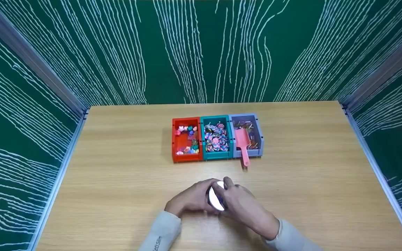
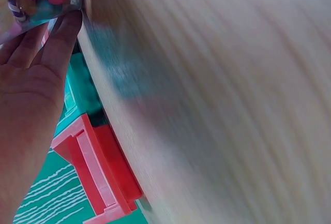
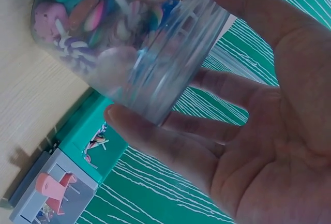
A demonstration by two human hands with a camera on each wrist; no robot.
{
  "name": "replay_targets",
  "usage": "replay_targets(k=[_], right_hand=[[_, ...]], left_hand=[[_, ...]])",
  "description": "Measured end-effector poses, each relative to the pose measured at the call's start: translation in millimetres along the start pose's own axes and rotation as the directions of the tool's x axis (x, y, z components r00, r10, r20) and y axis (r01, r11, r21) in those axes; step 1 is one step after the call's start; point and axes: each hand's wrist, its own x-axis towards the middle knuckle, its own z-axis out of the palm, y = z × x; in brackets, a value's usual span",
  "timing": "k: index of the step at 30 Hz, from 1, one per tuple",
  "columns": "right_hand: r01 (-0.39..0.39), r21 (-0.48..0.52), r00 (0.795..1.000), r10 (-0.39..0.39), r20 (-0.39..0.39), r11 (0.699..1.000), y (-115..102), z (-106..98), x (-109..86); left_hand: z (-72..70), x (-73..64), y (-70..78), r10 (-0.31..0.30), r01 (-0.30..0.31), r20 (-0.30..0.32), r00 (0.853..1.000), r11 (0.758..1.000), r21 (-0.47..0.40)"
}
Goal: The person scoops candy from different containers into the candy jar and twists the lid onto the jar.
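A clear round jar (image 3: 98, 53) stands low over the table in front of me, its top glaring white in the head view. Through its wall, small colourful candy-like pieces show, some of them swirl lollipops. My left hand (image 1: 195, 197) holds the jar's left side, with fingers around its lower part in the left wrist view. From the right, my right hand (image 1: 243, 204) grips the top, thumb and fingers spread round the ridged upper edge. Part of the jar is hidden behind both hands.
Beyond the hands, three joined bins stand in a row: red (image 1: 188, 158), teal (image 1: 218, 155) and lavender (image 1: 257, 152), each with small colourful pieces. A pink scoop (image 1: 243, 139) lies in the lavender bin, handle over its front wall. Green, white-streaked panels (image 1: 201, 52) enclose the wooden table (image 1: 117, 157).
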Motion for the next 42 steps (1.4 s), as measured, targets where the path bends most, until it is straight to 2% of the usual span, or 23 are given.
replay_targets(k=[6, 10, 14, 19, 23, 26, 31, 38, 42], right_hand=[[-0.017, -0.002, 1.000, 0.017, 0.003, 1.000, -0.7, 0.2, 0.5], [-0.031, 0.005, 0.999, 0.030, 0.027, 1.000, -1.7, -0.6, -0.8], [-0.059, 0.031, 0.997, 0.057, 0.059, 0.998, -3.8, -2.1, -1.4], [-0.098, 0.073, 0.992, 0.092, 0.087, 0.992, -5.2, -2.9, -3.6], [-0.055, 0.049, 0.996, 0.052, 0.069, 0.997, -4.8, -2.7, -9.5], [-0.017, 0.050, 0.996, 0.012, 0.093, 0.999, -4.3, -4.8, -12.1], [-0.011, 0.082, 0.987, -0.002, 0.159, 0.997, -4.5, -10.4, -8.1], [0.020, 0.081, 0.992, -0.029, 0.121, 0.997, -4.3, -13.6, -1.6], [0.014, 0.094, 0.992, -0.026, 0.125, 0.995, -4.2, -13.5, 0.4]], left_hand=[[-0.6, 1.0, -0.1, -0.031, 0.031, 0.005, 1.000, 1.000, -0.001], [-0.5, 0.8, 0.2, -0.012, 0.012, 0.010, 1.000, 1.000, 0.008], [-0.7, 0.3, 0.7, -0.009, 0.008, 0.014, 1.000, 1.000, 0.009], [-1.6, -0.1, 1.5, -0.038, 0.038, 0.021, 0.999, 0.999, -0.009], [-1.1, -0.9, 2.2, -0.046, 0.046, 0.015, 0.999, 0.999, 0.015], [-0.6, -1.3, 2.8, -0.061, 0.060, 0.014, 0.998, 0.998, 0.025], [-0.2, -1.1, 3.4, -0.075, 0.075, 0.025, 0.997, 0.997, 0.023], [-1.3, 0.0, 3.0, -0.077, 0.076, 0.030, 0.997, 0.997, 0.015], [-0.4, 0.0, 1.5, -0.077, 0.077, 0.030, 0.997, 0.997, 0.003]])
